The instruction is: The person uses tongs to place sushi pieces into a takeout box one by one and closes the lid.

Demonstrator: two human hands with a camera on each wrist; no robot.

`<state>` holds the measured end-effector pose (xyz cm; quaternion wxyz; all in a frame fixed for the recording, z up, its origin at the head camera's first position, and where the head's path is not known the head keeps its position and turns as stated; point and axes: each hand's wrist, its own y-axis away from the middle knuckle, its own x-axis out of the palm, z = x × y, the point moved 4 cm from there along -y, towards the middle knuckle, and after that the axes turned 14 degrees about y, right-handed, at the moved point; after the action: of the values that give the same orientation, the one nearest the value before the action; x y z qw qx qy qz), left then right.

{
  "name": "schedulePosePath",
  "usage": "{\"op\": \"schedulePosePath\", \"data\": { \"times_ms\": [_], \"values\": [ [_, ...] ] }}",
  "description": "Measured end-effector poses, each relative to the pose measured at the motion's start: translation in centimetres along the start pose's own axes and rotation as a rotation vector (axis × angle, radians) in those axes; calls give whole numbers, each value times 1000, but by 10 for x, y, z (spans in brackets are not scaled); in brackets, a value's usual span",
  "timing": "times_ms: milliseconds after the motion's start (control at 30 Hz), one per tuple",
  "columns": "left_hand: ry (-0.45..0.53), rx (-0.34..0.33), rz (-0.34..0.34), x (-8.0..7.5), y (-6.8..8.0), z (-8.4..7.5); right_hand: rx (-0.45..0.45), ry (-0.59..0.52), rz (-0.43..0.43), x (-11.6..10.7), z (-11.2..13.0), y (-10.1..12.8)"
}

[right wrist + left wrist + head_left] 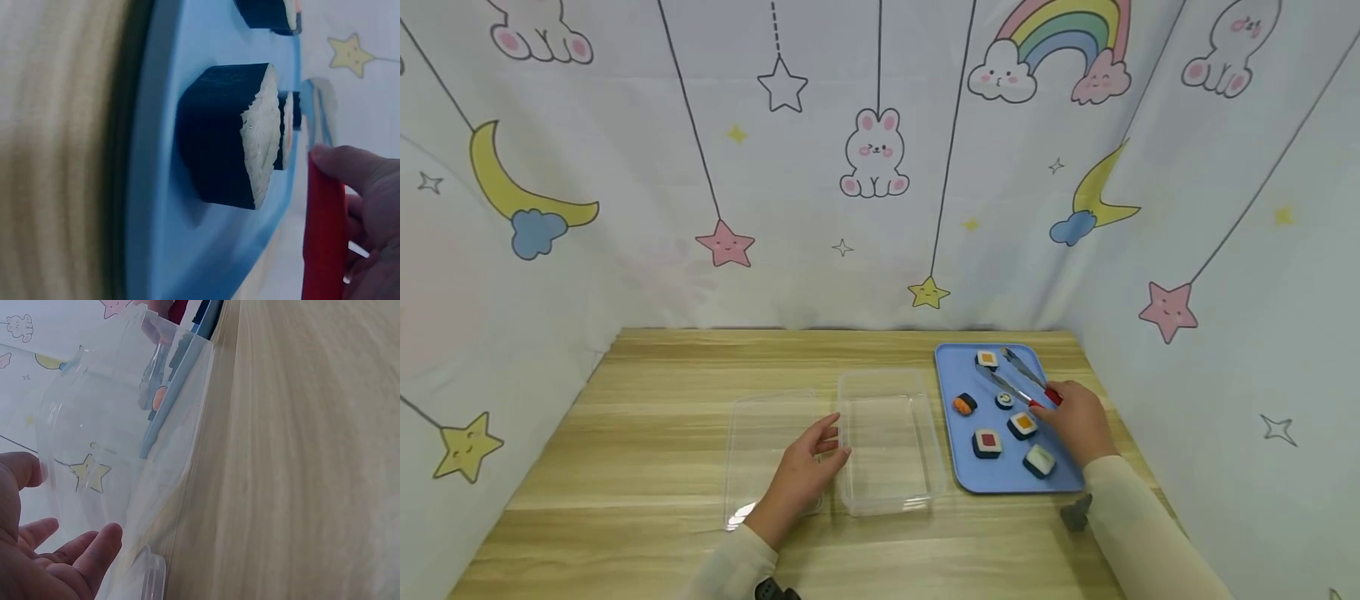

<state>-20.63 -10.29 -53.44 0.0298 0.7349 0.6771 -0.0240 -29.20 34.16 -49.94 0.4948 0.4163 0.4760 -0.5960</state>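
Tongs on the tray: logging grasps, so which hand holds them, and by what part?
The right hand holds the tongs by their red handle end.

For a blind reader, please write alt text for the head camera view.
The right hand grips red-handled tongs over a blue tray holding six toy sushi pieces, while the left hand rests against a clear plastic box on a wooden table.

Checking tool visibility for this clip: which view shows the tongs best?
The head view: the tongs lie whole on the blue tray, red handle under the right hand. The right wrist view shows only the handle; the left wrist view shows none.
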Motion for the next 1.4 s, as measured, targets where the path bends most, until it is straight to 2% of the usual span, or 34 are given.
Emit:
{"op": "schedulePosePath", "data": {
  "times_ms": [333, 733, 1100, 1267, 1400],
  "values": [
    [40, -28, -9, 0, -1, 2, -18, 17, -8, 4, 3, -10],
    [68, -28, -1, 2, -2, -1, 38, -8, 11, 2, 1, -7],
    [69, -35, -12, 1, -2, 0, 22, -19, -49, -8, 4, -3],
    [77, -41, -21, 0, -1, 0, 35, -46, 14, -21, 17, -1],
    [78, -40, -20, -1, 1, 0, -54, -66, -1, -35, 43, 3]
  ]
}}
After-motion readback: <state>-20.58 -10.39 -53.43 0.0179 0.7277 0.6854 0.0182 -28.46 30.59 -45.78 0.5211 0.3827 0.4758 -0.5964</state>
